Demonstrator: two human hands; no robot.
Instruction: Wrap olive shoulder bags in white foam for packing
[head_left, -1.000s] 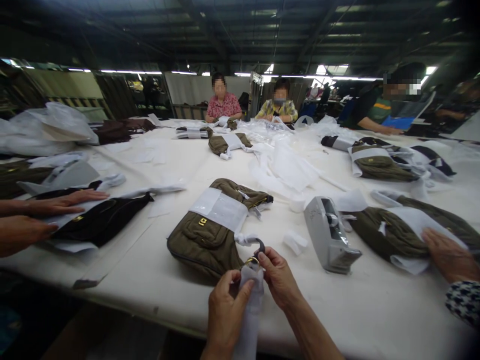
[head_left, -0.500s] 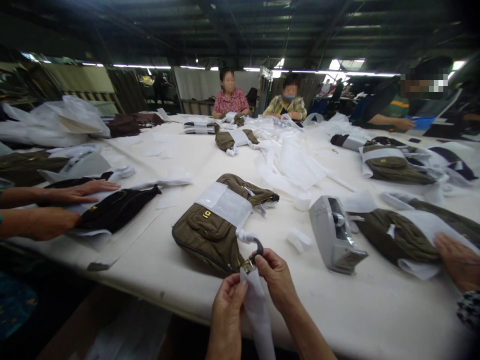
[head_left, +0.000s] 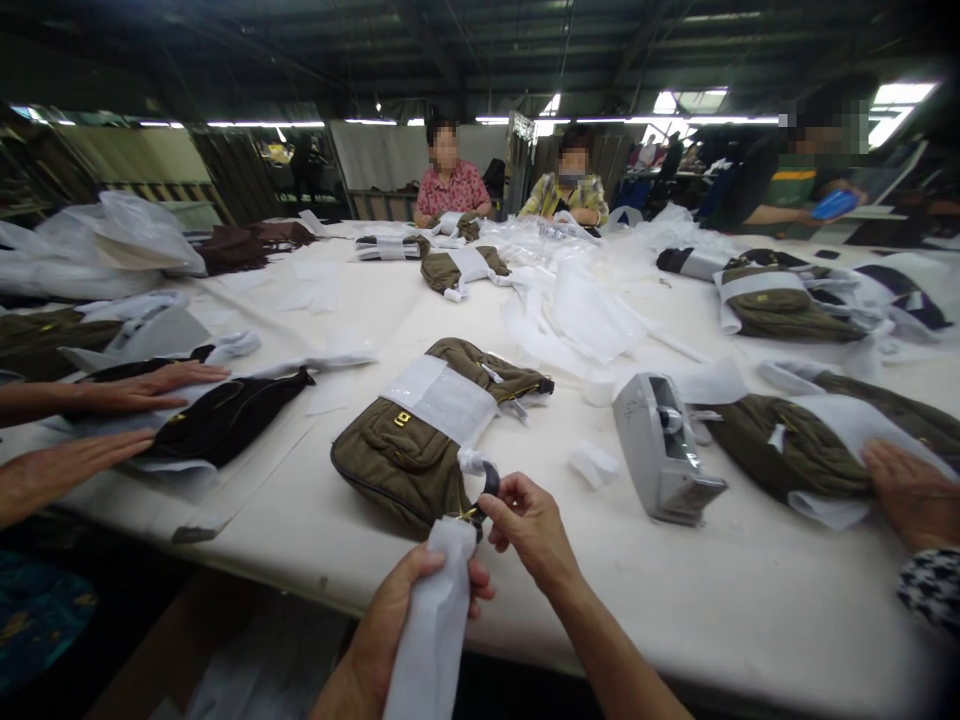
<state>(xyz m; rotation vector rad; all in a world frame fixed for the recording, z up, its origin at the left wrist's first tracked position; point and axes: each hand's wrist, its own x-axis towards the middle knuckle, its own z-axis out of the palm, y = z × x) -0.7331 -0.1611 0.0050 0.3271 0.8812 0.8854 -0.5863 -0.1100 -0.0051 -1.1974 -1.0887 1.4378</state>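
Note:
An olive bag (head_left: 397, 430) with a white paper band (head_left: 442, 397) round it lies on the table in front of me. My left hand (head_left: 405, 600) is closed round a strap wrapped in white paper (head_left: 435, 610), just below its metal ring. My right hand (head_left: 529, 525) pinches the dark strap end (head_left: 489, 482) beside the bag's lower right corner. Part of the left fingers is hidden behind the wrapping.
A grey tape dispenser (head_left: 664, 450) stands right of the bag, near a paper scrap (head_left: 594, 463). Another person's hands rest by a black bag (head_left: 232, 415) at left; a hand (head_left: 911, 490) touches an olive bag (head_left: 787, 445) at right. People sit across the table.
The view has shifted slightly. My left hand has moved left and now wraps round the papered strap, which has swung left. At left, a neighbour's lower hand has opened flat.

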